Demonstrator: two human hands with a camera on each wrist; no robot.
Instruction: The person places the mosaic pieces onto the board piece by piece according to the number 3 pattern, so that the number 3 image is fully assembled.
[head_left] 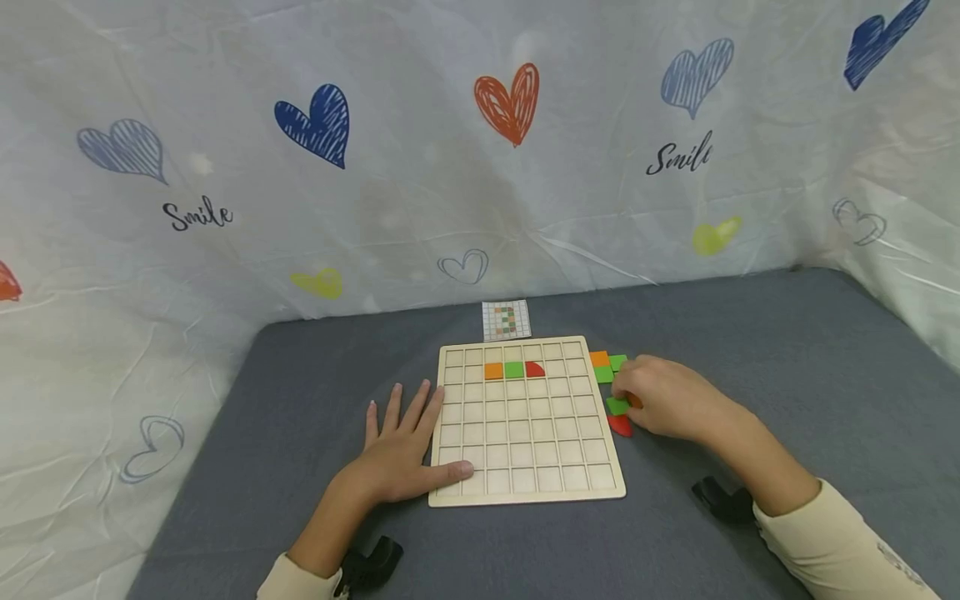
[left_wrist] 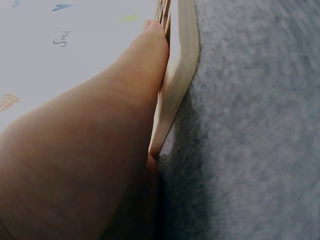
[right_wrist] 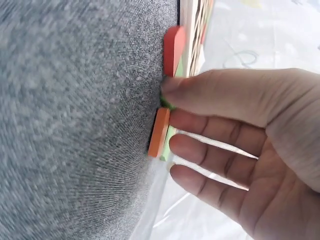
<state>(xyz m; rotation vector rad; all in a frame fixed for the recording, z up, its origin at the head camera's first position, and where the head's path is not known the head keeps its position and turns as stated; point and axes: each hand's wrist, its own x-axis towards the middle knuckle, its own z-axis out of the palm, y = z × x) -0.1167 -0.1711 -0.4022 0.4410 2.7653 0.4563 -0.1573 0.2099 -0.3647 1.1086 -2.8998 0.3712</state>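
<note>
A wooden grid board [head_left: 517, 458] lies on the table. In its upper rows sit an orange square tile [head_left: 493, 371], a green square tile [head_left: 513, 369] and a red quarter-round tile [head_left: 535, 368]. My left hand [head_left: 401, 458] has its fingers spread along the board's left edge, with the thumb resting on the lower-left squares. Beside the board's right edge, my right hand [head_left: 667, 396] pinches at a green tile [right_wrist: 168, 102] with thumb and index finger. An orange tile [right_wrist: 159, 132] and a red rounded tile [right_wrist: 173, 50] lie on either side of it.
Beyond the board lies a small pattern card [head_left: 506, 321]. More green tiles [head_left: 603, 375] and an orange tile [head_left: 599, 358] sit at the board's upper right. A grey cloth [head_left: 300, 400] covers the table, and a curtain printed with hearts [head_left: 405, 200] hangs behind.
</note>
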